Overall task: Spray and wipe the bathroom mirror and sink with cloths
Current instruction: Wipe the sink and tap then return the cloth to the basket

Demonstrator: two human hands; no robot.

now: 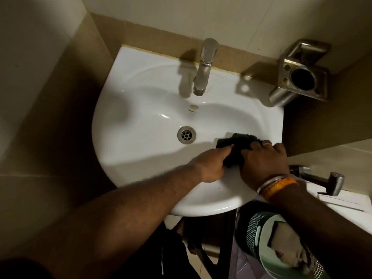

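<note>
A white ceramic sink (141, 109) fills the middle of the view, with a steel tap (204, 67) at the back and a round drain (186, 135) in the bowl. A dark cloth (237, 143) lies on the bowl's right inner slope. My left hand (211, 166) grips the cloth's near left part, index finger stretched along it. My right hand (263, 164) holds the cloth's right side with curled fingers; it wears a ring and wristbands. The mirror is out of view.
A steel toothbrush and tumbler holder (302, 75) hangs on the wall at the right. A metal hand sprayer (330, 182) sits by a white fixture at the right edge. A perforated green bin (281, 244) stands below the sink's right side. Tiled walls close in on the left.
</note>
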